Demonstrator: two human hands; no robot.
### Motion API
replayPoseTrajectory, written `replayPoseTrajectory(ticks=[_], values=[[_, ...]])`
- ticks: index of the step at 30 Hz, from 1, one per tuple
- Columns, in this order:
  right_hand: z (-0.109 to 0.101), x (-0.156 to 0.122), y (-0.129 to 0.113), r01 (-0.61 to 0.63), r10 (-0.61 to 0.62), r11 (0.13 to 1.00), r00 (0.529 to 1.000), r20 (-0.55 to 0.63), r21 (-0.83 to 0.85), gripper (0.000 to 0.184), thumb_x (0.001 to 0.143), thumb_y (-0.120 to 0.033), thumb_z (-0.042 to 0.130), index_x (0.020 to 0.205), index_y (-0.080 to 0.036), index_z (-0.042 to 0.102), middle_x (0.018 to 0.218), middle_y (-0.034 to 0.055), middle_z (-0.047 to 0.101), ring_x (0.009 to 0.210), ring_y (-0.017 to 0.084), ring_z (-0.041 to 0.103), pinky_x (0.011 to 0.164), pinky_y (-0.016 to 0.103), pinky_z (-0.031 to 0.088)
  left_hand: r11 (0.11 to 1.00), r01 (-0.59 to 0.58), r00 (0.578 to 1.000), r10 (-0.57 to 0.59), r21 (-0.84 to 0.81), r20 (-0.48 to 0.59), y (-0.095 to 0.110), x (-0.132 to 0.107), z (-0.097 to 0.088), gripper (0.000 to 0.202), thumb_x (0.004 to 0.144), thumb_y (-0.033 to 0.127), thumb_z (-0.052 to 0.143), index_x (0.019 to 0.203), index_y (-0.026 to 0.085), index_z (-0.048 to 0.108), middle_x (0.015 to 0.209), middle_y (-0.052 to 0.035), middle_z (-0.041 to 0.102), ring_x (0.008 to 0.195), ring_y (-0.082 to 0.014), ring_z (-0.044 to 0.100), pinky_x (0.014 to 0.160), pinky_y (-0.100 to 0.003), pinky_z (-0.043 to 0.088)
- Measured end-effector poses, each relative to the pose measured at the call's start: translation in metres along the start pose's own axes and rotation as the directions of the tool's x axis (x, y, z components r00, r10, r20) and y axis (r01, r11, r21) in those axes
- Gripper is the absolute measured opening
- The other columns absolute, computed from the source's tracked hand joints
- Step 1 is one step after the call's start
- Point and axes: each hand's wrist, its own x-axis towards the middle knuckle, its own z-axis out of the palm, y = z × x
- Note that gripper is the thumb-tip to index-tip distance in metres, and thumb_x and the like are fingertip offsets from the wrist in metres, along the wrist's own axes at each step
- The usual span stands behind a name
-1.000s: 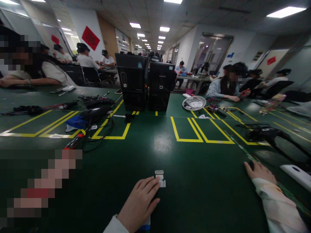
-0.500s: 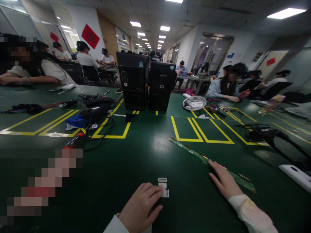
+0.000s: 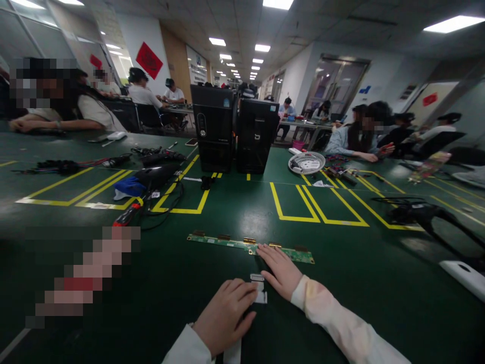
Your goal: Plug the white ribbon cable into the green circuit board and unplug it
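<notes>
A long, narrow green circuit board with gold-coloured tabs lies on the green table. My right hand rests with outstretched fingertips on its near edge, right of the middle. Close in front of the board lies a flat white ribbon cable with a connector at its far end. The fingertips of my left hand lie over this cable, with the thumb held apart. Part of the cable is hidden beneath that hand, and a white strip shows below the wrist.
Two black computer towers stand at the back. A red-and-black tool and cables lie on the left. A white basket, a black frame and a white object are on the right. Several people sit at tables.
With my right hand on it, the circuit board has moved left and turned nearly crosswise, beyond the ribbon cable. My left hand stays at the cable. The view has shifted slightly.
</notes>
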Motion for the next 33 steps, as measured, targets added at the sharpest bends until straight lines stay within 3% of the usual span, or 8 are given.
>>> replayPoseTrajectory(ticks=[5, 11, 15, 21, 33], values=[[-0.005, 0.008, -0.003, 0.045, -0.044, 0.999, 0.997, -0.057, 0.016, 0.049, 0.093, -0.034, 0.037, 0.138, -0.013, 0.037, 0.147, 0.0124, 0.032, 0.136, 0.022, 0.026, 0.109, 0.045, 0.031, 1.000, 0.005, 1.000, -0.005, 0.008, 0.001, -0.001, -0.001, 0.001, 0.037, 0.088, 0.023, 0.051, 0.125, 0.025, 0.050, 0.128, -0.0027, 0.056, 0.110, -0.0223, 0.049, 0.094, -0.041, 0.040], [-0.011, -0.023, 0.027, -0.037, 0.034, 0.999, 0.979, -0.199, -0.009, 0.043, 0.094, -0.028, 0.034, 0.135, -0.019, 0.043, 0.141, 0.0119, 0.042, 0.130, 0.023, 0.038, 0.105, 0.047, 0.037, 0.999, 0.022, 0.999, -0.023, 0.030, 0.032, 0.000, 0.001, 0.000, 0.042, 0.088, 0.025, 0.052, 0.129, 0.024, 0.047, 0.127, -0.0040, 0.056, 0.110, -0.0226, 0.050, 0.095, -0.041, 0.041], [-0.005, -0.041, 0.037, -0.028, 0.024, 0.999, 0.992, -0.124, -0.030, 0.046, 0.094, -0.032, 0.036, 0.138, -0.020, 0.039, 0.143, 0.0102, 0.040, 0.132, 0.023, 0.034, 0.107, 0.048, 0.035, 0.998, 0.021, 0.999, -0.023, 0.053, 0.034, 0.002, 0.004, 0.003, 0.042, 0.089, 0.030, 0.051, 0.130, 0.022, 0.047, 0.127, -0.0063, 0.056, 0.113, -0.0240, 0.050, 0.096, -0.042, 0.040], [-0.004, -0.035, 0.024, 0.015, -0.015, 1.000, 0.998, -0.062, -0.005, 0.049, 0.094, -0.034, 0.038, 0.139, -0.016, 0.037, 0.145, 0.0114, 0.035, 0.135, 0.024, 0.029, 0.109, 0.049, 0.030, 0.996, 0.021, 0.999, -0.023, 0.087, 0.028, 0.006, 0.011, 0.011, 0.044, 0.090, 0.032, 0.050, 0.130, 0.017, 0.046, 0.131, -0.0094, 0.053, 0.118, -0.0254, 0.048, 0.100, -0.042, 0.039], [-0.002, -0.034, 0.006, 0.035, -0.035, 0.999, 0.997, -0.063, 0.007, 0.045, 0.092, -0.032, 0.041, 0.136, -0.022, 0.044, 0.141, 0.0089, 0.042, 0.133, 0.024, 0.032, 0.108, 0.048, 0.033, 0.985, 0.016, 1.000, -0.018, 0.173, 0.014, 0.004, 0.013, 0.018, 0.045, 0.092, 0.034, 0.048, 0.133, 0.018, 0.043, 0.134, -0.0089, 0.052, 0.120, -0.0248, 0.048, 0.101, -0.041, 0.038]])
